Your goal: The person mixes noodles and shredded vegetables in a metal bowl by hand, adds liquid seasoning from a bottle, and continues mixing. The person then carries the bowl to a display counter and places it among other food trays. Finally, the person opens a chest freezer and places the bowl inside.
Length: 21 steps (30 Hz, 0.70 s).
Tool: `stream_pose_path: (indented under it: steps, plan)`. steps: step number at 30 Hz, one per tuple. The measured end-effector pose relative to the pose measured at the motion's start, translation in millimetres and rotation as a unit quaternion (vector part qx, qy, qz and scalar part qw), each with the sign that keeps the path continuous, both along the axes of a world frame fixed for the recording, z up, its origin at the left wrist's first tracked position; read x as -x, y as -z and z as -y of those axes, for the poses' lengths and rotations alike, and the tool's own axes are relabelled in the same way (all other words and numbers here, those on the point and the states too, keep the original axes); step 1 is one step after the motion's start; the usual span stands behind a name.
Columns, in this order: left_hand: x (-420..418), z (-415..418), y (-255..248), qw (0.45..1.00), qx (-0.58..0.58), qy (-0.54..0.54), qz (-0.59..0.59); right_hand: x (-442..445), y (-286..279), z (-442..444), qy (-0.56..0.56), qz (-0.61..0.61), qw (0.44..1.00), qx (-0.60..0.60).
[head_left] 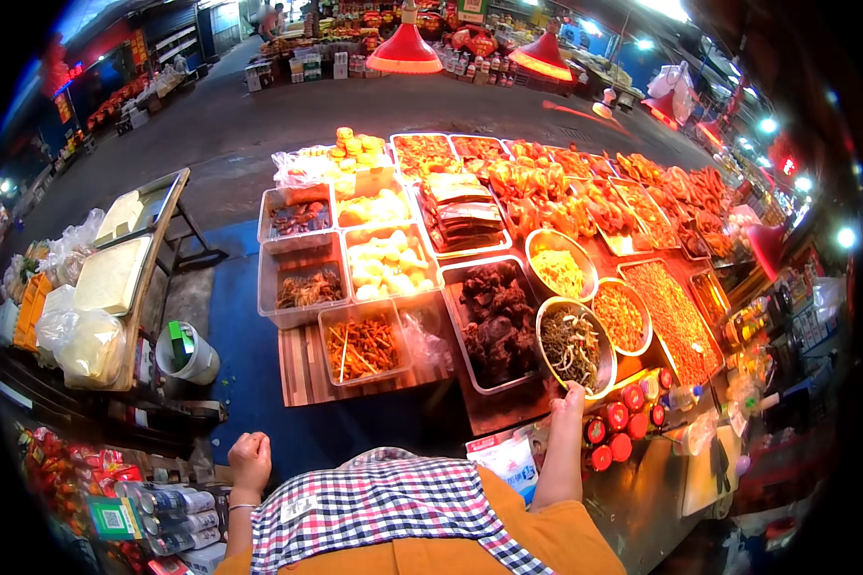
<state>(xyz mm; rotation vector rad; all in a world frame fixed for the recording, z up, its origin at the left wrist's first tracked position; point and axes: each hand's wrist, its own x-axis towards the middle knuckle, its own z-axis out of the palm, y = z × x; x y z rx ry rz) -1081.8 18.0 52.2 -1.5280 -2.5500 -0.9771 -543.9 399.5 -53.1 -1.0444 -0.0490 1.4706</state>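
My right hand touches the near rim of a round metal bowl of dark shredded food with pale strips; whether its fingers grip the rim is unclear. My left hand is curled, with nothing visible in it, at the lower left beside my checked apron. A metal tray of dark braised meat lies left of the bowl. Two more bowls, one of yellow shreds and one of orange pieces, adjoin it. Further left stands a plastic tub of reddish strips with pale sticks on top.
Red-lidded jars and a white packet are near my right forearm. A cutting board with a dark-handled knife lies at right. Left are a side table and a white bucket. Red lamps hang over the stall.
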Motion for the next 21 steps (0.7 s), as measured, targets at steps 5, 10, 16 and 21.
stream_pose_path:
  steps: [5,10,16,21]
  plan:
    - [-8,-14,3,1.0,0.017,-0.009,-0.013,-27,48,-35,0.023,-0.016,0.999,0.03]
    - [-18,-37,-15,1.0,0.024,-0.004,-0.019,-31,70,-38,0.056,-0.028,0.996,0.061]
    - [-20,-63,-6,0.999,0.009,0.036,-0.003,-70,100,-46,0.049,-0.015,0.997,0.061]
    - [-26,-69,-6,0.999,0.02,0.039,-0.012,-54,77,-40,0.016,-0.027,0.996,0.087]
